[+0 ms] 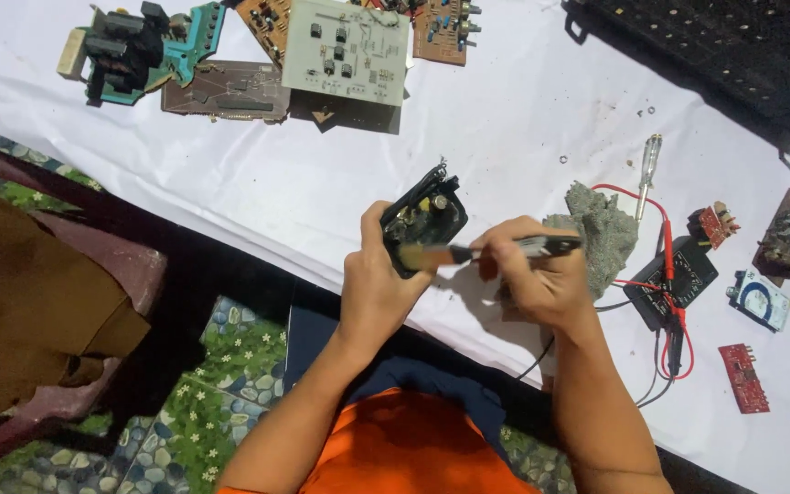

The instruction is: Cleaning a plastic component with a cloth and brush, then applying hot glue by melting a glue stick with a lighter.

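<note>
Orange shirt [413,448] fills six o'clock, closest to the lens, with both forearms rising from it. White cloth [505,137] is the biggest thing here, covering the surface from nine o'clock through twelve to four. Dark slotted tray [733,46] sits at one o'clock; what it holds cannot be made out. Circuit boards [345,50] lie in a cluster at eleven to twelve o'clock, a teal-framed one [139,46] furthest left. Grey lump [605,224] rests at three o'clock, just beside the right hand. Black meter [669,279] with red leads lies past it, and a clear-handled screwdriver [648,169] lies above. Small red board [744,377] sits at four o'clock.

Left hand [378,284] is at centre, fingers wrapped around a black casing [424,224] that is open towards the camera, with small parts showing inside it. Right hand [532,274] is closed on a brush [496,250], whose pale bristles touch the casing's lower edge.
</note>
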